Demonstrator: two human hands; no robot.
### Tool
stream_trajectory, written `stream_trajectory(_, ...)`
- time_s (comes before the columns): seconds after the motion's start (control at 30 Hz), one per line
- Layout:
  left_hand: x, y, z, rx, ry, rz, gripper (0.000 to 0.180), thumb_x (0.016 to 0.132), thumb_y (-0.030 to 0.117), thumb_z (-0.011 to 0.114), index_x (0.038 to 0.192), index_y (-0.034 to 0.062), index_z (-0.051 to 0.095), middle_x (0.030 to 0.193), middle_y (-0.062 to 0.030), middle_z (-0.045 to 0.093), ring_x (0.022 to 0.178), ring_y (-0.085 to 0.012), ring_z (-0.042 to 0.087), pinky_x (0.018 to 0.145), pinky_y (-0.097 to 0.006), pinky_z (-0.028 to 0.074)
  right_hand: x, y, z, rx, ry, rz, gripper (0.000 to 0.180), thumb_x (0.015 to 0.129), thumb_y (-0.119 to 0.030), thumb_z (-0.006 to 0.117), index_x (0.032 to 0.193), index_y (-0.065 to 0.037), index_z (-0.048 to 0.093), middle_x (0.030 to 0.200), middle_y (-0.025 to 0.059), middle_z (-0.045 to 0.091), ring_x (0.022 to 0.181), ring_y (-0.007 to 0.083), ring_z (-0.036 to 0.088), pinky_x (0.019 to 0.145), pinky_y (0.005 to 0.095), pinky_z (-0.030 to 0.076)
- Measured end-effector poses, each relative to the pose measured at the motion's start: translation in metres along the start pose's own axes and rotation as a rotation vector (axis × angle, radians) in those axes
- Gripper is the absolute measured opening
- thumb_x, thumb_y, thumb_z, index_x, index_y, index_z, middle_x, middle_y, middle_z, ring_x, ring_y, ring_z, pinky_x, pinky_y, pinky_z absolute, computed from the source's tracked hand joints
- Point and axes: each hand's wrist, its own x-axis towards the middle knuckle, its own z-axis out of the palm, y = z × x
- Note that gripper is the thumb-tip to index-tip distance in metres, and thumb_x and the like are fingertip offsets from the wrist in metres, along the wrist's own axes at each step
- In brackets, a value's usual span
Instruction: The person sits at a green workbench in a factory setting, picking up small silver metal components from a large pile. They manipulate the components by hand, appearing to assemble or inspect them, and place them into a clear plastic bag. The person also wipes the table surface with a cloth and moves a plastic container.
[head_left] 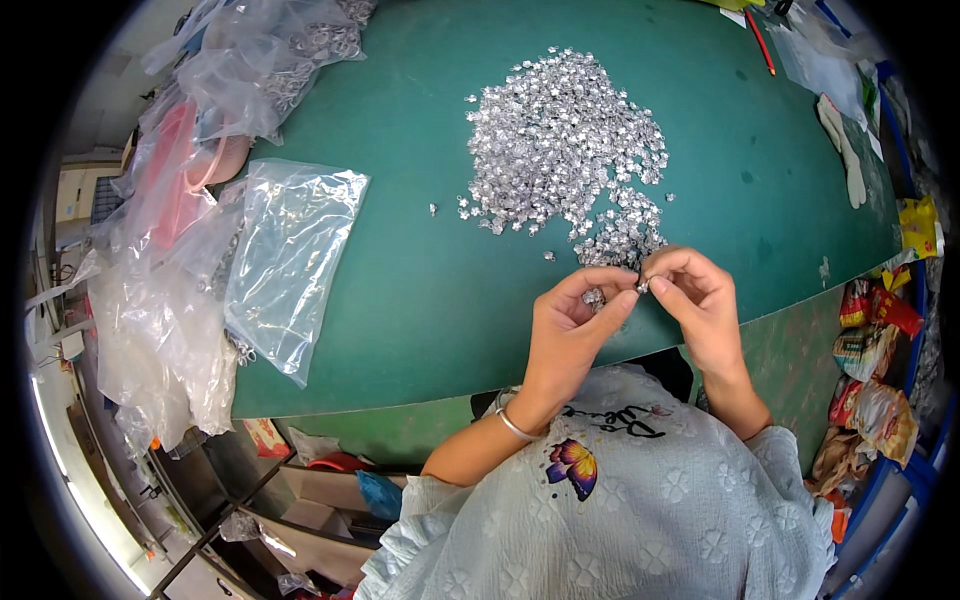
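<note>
A large heap of small silver metal charms [560,140], some flower-shaped, lies on the green tabletop [420,150], and a narrower tail of them reaches toward me. Just in front of that tail, my left hand [565,335] is closed, its thumb and forefinger pinching at a tiny silver charm [643,287]. More charms [594,298] sit inside its curled fingers. My right hand [710,310] pinches at the same tiny charm from the other side, so the fingertips of both hands nearly meet. Finer detail of that charm is too small to make out.
A clear plastic bag [295,260] lies flat at the left. Beyond it are a pink basket [180,165] and bulging plastic bags [290,60] of metal parts. At the far right lie a red pencil [760,43] and a white glove [843,150]. Packages [870,350] stand beside the table.
</note>
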Motion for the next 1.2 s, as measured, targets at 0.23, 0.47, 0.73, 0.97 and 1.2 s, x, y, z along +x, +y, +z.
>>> stream_trajectory(0.23, -0.005, 0.007, 0.006, -0.06, -0.014, -0.033, 0.019, 0.08, -0.001, 0.062, 0.098, -0.0003, 0.061, 0.076, 0.0037, 0.054, 0.061, 0.0019, 0.041, 0.048, -0.013, 0.029, 0.001, -0.003, 0.003, -0.475, -0.027, -0.551, 0.007, 0.072, 0.002, 0.062, 0.079, 0.001, 0.059, 0.079, 0.0098, 0.058, 0.077, 0.0237, 0.052, 0.07, 0.0318, 0.042)
stream_trajectory(0.47, -0.009, 0.011, 0.007, 0.005, -0.009, 0.039, 0.021, 0.078, -0.006, 0.06, 0.099, 0.0001, 0.061, 0.075, 0.0039, 0.051, 0.062, 0.0022, 0.04, 0.047, -0.013, 0.028, -0.002, -0.008, 0.007, -0.538, 0.0, -0.594, 0.014, 0.067, 0.003, 0.066, 0.08, 0.002, 0.061, 0.081, 0.011, 0.06, 0.078, 0.0254, 0.053, 0.07, 0.0333, 0.043)
stream_trajectory(0.73, -0.01, 0.013, 0.009, 0.011, -0.06, 0.108, 0.021, 0.078, -0.009, 0.059, 0.097, 0.0002, 0.06, 0.078, 0.003, 0.051, 0.062, 0.0022, 0.04, 0.046, -0.013, 0.027, -0.005, -0.015, 0.008, -0.53, -0.006, -0.571, 0.016, 0.065, 0.002, 0.069, 0.08, 0.002, 0.062, 0.081, 0.0116, 0.06, 0.078, 0.0246, 0.054, 0.07, 0.0331, 0.043)
stream_trajectory(0.97, -0.012, 0.015, 0.005, -0.023, -0.114, 0.048, 0.029, 0.076, -0.01, 0.059, 0.103, -0.0025, 0.057, 0.097, -0.0066, 0.056, 0.079, -0.0066, 0.049, 0.067, -0.017, 0.042, -0.005, -0.015, 0.007, -0.521, -0.001, -0.546, 0.014, 0.066, 0.002, 0.068, 0.079, 0.002, 0.062, 0.08, 0.0116, 0.06, 0.077, 0.0244, 0.054, 0.069, 0.0322, 0.043)
stream_trajectory(1.2, -0.007, 0.017, 0.002, -0.352, -0.175, -0.015, 0.053, 0.076, -0.01, 0.044, 0.128, -0.0026, 0.035, 0.126, -0.02, 0.044, 0.115, -0.0257, 0.045, 0.099, -0.037, 0.035, 0.007, 0.001, -0.006, -0.579, 0.176, -0.462, 0.01, 0.069, 0.005, 0.064, 0.078, 0.003, 0.06, 0.079, 0.0097, 0.059, 0.077, 0.0216, 0.053, 0.07, 0.0299, 0.041)
